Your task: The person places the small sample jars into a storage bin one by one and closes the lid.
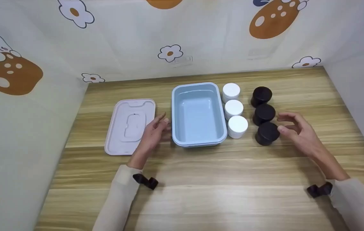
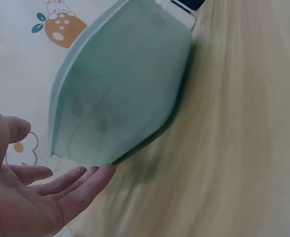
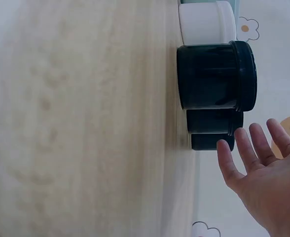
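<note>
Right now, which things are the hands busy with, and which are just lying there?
Busy with:
left hand by the blue tub
right hand by the nearest black jar

Just lying there:
pink lid
three white jars
other black jars

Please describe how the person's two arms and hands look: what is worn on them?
Both arms wear long, cream-coloured sleeves that end at the wrists. A small black camera mount is strapped at the left wrist and another one at the right wrist. The left hand and right hand are bare, without gloves; no rings are visible.
</note>
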A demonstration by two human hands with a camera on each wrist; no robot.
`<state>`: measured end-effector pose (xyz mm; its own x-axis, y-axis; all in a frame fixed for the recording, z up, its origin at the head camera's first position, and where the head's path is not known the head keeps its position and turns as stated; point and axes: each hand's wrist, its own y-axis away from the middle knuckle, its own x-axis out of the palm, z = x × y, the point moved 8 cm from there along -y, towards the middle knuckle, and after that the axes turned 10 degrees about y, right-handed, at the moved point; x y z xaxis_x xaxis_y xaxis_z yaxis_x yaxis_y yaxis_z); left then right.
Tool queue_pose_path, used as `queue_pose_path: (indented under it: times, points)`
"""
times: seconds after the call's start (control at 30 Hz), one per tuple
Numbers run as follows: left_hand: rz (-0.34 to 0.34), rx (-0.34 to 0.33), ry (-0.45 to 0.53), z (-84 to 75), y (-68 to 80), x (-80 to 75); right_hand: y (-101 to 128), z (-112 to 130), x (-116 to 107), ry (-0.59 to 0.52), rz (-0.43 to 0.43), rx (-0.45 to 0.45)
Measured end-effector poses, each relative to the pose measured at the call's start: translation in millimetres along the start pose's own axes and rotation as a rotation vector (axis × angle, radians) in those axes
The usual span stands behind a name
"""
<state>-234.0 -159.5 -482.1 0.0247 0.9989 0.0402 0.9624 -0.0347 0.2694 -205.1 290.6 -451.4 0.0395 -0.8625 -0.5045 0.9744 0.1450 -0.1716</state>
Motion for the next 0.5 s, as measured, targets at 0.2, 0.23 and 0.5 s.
queue_pose_path:
  times: [0.2, 0.23, 0.5]
  points:
    - [-0.016, -0.03, 0.036, 6.7, 0.4, 6.1, 1.2, -6.0, 8.7, -0.032, 0.042, 0.014]
    - [-0.021, -0.032, 0.037, 6.0, 0.8, 6.5, 1.1, -6.9, 10.1, -0.032, 0.051, 0.017]
    - [-0.019, -0.1, 0.097, -0.3, 2.1, 12.2, 1.4, -10.6, 19.6, -0.031, 0.129, 0.04]
